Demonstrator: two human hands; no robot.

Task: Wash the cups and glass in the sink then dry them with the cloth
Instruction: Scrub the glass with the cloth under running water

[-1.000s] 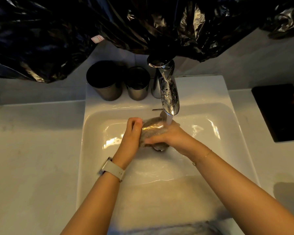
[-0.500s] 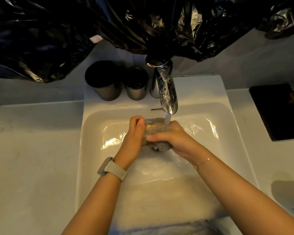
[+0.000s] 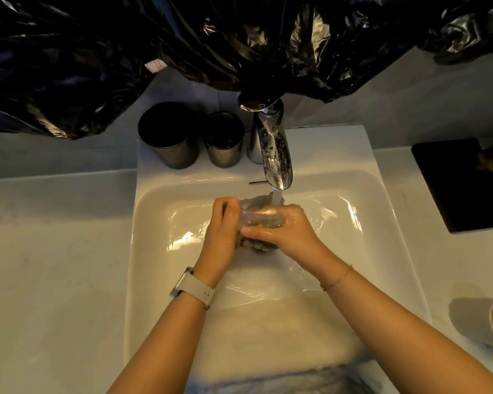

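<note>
Head view: cups (image 3: 191, 135) behind sink (image 3: 382, 223).

Crowded at the sink (image 3: 154, 251) back ledge — two dark cups (image 3: 168, 137) (image 3: 224, 140) just left of the faucet (image 3: 273, 155), spout overhanging the basin. Open counter (image 3: 54, 265) leftward — black plastic sheeting (image 3: 97, 66) hanging low behind.

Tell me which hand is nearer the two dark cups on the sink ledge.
Left. The left hand sits almost directly below the dark cups; the right hand is further right, under the tap.
</note>
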